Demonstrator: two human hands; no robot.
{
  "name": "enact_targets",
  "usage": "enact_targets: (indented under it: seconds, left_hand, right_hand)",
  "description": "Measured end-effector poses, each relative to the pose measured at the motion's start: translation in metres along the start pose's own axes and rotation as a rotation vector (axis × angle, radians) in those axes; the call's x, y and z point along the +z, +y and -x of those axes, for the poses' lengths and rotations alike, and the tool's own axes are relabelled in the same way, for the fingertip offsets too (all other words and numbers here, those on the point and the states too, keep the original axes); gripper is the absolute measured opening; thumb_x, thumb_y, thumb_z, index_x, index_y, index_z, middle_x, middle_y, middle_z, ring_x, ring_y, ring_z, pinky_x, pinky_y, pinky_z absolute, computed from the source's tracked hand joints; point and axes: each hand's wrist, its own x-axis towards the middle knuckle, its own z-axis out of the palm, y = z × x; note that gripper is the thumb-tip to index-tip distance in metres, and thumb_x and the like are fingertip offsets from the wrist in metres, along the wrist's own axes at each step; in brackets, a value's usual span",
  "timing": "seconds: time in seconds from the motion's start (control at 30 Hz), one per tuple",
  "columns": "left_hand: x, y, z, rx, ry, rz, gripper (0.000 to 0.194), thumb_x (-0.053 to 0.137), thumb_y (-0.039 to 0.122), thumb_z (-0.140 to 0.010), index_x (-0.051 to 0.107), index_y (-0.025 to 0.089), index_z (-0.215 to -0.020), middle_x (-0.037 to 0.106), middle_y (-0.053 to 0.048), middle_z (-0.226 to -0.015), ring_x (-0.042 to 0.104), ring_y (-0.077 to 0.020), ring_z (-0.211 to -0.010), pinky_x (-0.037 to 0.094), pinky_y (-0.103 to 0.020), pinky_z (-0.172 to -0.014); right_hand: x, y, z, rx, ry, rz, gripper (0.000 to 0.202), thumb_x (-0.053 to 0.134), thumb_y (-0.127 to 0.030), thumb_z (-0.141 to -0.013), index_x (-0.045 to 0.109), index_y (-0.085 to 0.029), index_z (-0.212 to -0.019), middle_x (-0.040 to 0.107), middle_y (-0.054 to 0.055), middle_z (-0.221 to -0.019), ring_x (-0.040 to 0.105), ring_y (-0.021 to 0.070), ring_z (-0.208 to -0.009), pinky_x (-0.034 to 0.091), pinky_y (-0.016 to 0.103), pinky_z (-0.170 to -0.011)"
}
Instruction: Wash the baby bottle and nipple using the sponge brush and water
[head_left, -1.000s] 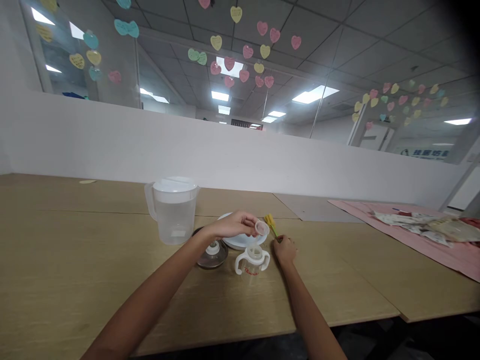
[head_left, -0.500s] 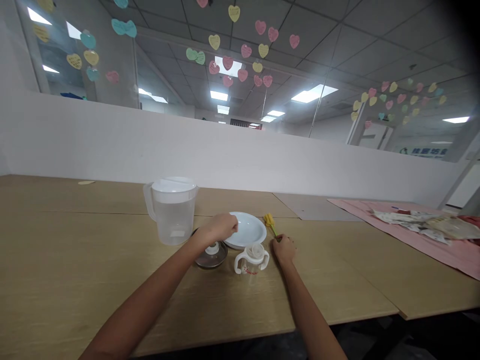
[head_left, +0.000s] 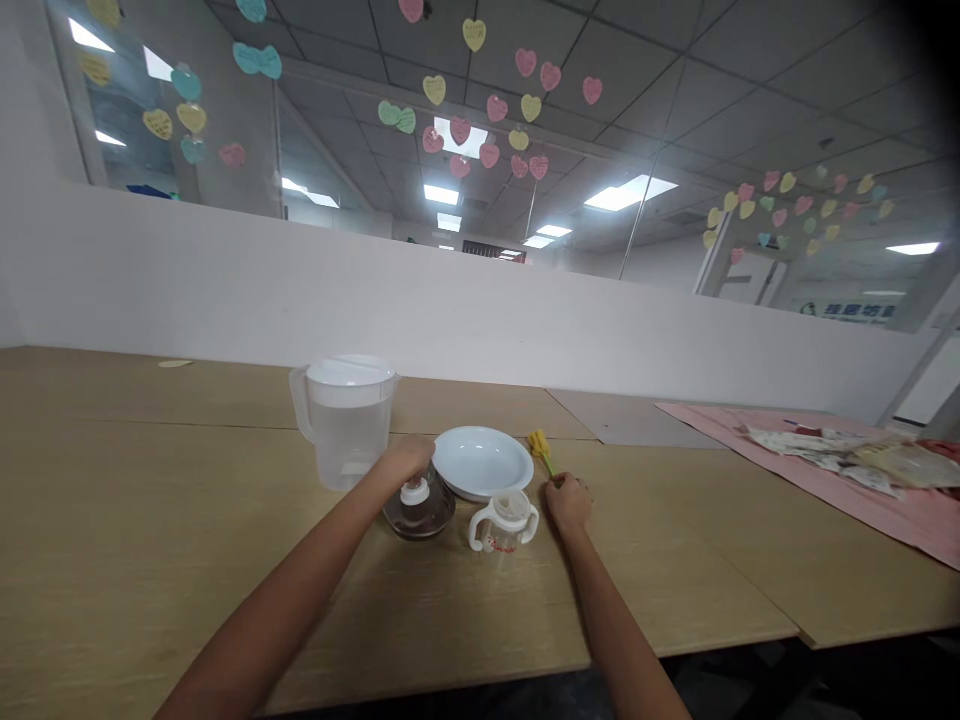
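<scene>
My left hand (head_left: 407, 460) is closed, its fingertips down at the white knob of a glass pot lid (head_left: 429, 522); the fingers are partly hidden behind the hand. The lid lies on the table, left of a white bowl (head_left: 486, 464). My right hand (head_left: 568, 502) rests on the table, closed on the green stem of a yellow flower (head_left: 538, 443), whose head points away from me. Between my forearms stands a clear cup (head_left: 504, 522) with two white handles and red print.
A clear pitcher (head_left: 350, 430) with a white lid stands behind my left forearm. A grey sheet (head_left: 630, 415) lies at the back. Farther right, packets (head_left: 825, 450) lie on a pink cloth (head_left: 757, 435). A white wall (head_left: 450, 315) borders the table's back.
My left hand has moved left and back from over the bowl to the lid's knob. The bowl is now uncovered. My right hand stays at the flower.
</scene>
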Motion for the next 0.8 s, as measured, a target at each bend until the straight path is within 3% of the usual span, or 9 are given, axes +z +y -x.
enact_targets:
  seconds: [0.17,0.3,0.4,0.5,0.67,0.8]
  left_hand:
    - [-0.029,0.009,0.013,0.023,0.085,-0.035,0.015,0.059,0.005,-0.053,0.057,0.014,-0.042,0.060,-0.012,-0.055,0.059,-0.0279,-0.072,0.040,-0.037,-0.072]
    - [-0.038,0.026,0.020,0.142,0.142,-0.008,0.020,0.049,0.012,-0.070,0.066,0.018,-0.077,0.065,-0.011,-0.086,0.057,-0.0234,-0.083,0.039,-0.032,-0.075]
    - [-0.028,0.042,0.017,0.352,0.208,0.171,0.026,0.040,0.017,-0.079,0.064,0.020,-0.089,0.063,-0.007,-0.095,0.055,-0.0195,-0.087,0.039,-0.027,-0.077]
    - [-0.009,0.057,0.009,0.451,0.204,0.388,0.026,0.037,0.022,-0.082,0.062,0.018,-0.091,0.063,-0.005,-0.091,0.055,-0.0172,-0.083,0.040,-0.026,-0.076]
    - [0.023,0.074,-0.007,0.485,0.046,0.803,0.025,0.042,0.030,-0.081,0.060,0.016,-0.090,0.060,-0.004,-0.090,0.054,-0.0135,-0.077,0.044,-0.022,-0.065]
    - [0.033,0.082,-0.010,0.380,-0.022,1.022,0.021,0.047,0.025,-0.075,0.061,0.013,-0.085,0.060,-0.004,-0.083,0.053,-0.0124,-0.073,0.044,-0.022,-0.064]
  right_hand:
    - [-0.001,-0.003,0.001,0.026,0.066,-0.031,0.032,0.042,-0.027,-0.077,0.060,-0.013,-0.100,0.057,0.014,-0.101,0.051,0.0267,-0.097,0.036,0.035,-0.080]
    - [-0.007,-0.008,0.004,-0.061,0.318,-0.113,0.032,0.037,-0.028,-0.081,0.058,-0.013,-0.100,0.056,0.014,-0.103,0.049,0.0253,-0.097,0.033,0.036,-0.083]
    - [-0.012,-0.013,0.010,-0.289,0.477,-0.225,0.036,0.032,-0.032,-0.085,0.057,-0.012,-0.101,0.057,0.013,-0.103,0.048,0.0220,-0.099,0.030,0.035,-0.089]
    - [-0.016,-0.019,0.020,-0.577,0.493,-0.290,0.039,0.032,-0.034,-0.085,0.054,-0.011,-0.107,0.058,0.012,-0.105,0.048,0.0193,-0.098,0.030,0.033,-0.090]
    - [-0.020,-0.029,0.032,-0.847,0.512,-0.353,0.037,0.034,-0.030,-0.086,0.053,-0.013,-0.112,0.060,0.010,-0.104,0.051,0.0185,-0.098,0.033,0.035,-0.090]
    - [-0.020,-0.035,0.032,-0.944,0.625,-0.504,0.027,0.039,-0.024,-0.085,0.054,-0.014,-0.105,0.062,0.009,-0.096,0.055,0.0187,-0.091,0.038,0.037,-0.084]
